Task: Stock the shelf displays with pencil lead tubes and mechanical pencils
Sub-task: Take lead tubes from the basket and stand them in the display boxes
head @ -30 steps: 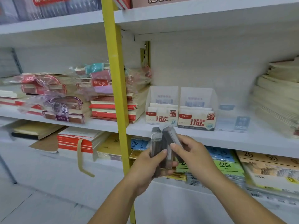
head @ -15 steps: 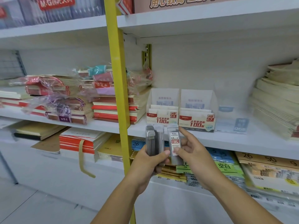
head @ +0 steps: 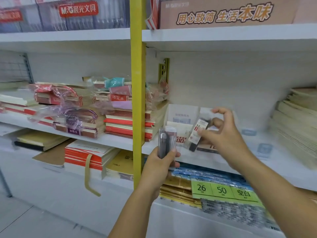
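Head view: right hand (head: 226, 136) pinches lead tube (head: 195, 139), left hand (head: 159, 169) grips tube bundle (head: 167, 141).

Middle shelf (head: 283, 164) clearance
Open above display boxes (head: 182, 115); notebook stack (head: 127, 124) just beside left, paper stack (head: 295, 127) well apart right.

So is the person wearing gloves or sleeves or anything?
No. The left hand and right hand are bare, with no gloves, rings or watch showing. The left forearm and right forearm are bare too; no sleeve reaches into view.
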Action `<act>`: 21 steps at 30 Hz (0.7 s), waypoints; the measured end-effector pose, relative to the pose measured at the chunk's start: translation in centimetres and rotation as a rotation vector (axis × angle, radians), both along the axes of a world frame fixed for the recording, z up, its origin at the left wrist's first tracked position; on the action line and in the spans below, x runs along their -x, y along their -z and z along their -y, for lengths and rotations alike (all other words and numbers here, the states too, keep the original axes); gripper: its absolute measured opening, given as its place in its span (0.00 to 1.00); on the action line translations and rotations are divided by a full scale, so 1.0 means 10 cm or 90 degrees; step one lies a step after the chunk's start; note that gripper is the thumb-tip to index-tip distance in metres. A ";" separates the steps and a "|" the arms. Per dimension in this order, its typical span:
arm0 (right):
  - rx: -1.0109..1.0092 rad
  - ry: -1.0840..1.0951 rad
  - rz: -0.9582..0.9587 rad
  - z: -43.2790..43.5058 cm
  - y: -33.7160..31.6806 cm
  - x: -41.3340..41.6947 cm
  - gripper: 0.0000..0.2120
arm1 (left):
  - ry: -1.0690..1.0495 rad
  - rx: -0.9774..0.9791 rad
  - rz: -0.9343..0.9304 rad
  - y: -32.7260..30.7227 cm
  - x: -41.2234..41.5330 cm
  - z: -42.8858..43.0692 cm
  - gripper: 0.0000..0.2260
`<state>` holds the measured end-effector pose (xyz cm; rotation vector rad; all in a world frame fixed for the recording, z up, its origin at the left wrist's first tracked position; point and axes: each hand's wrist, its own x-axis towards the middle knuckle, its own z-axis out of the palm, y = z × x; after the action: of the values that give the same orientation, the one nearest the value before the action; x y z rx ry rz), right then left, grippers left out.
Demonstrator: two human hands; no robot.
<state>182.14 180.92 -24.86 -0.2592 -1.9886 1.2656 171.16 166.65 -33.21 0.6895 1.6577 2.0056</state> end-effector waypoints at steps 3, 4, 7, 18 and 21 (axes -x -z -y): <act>-0.160 0.082 -0.007 -0.25 -0.48 0.35 0.19 | -0.053 -0.041 0.046 -0.06 0.17 -0.05 0.04; -0.205 0.097 0.013 -0.31 -0.58 0.50 0.19 | -0.065 -0.053 0.053 -0.06 0.21 -0.06 0.05; -0.282 0.103 0.096 -0.46 -0.66 0.92 0.15 | -0.082 -0.072 0.047 -0.07 0.30 -0.13 0.06; -0.353 0.062 0.301 -0.63 -0.46 1.50 0.13 | -0.067 -0.084 0.043 -0.07 0.52 -0.21 0.05; -0.497 0.144 0.323 -0.61 -0.46 1.51 0.10 | -0.051 -0.080 0.048 -0.06 0.54 -0.20 0.05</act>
<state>167.06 187.04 -20.29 -0.4225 -2.6227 0.2241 165.75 168.67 -32.65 0.5910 1.5491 2.1809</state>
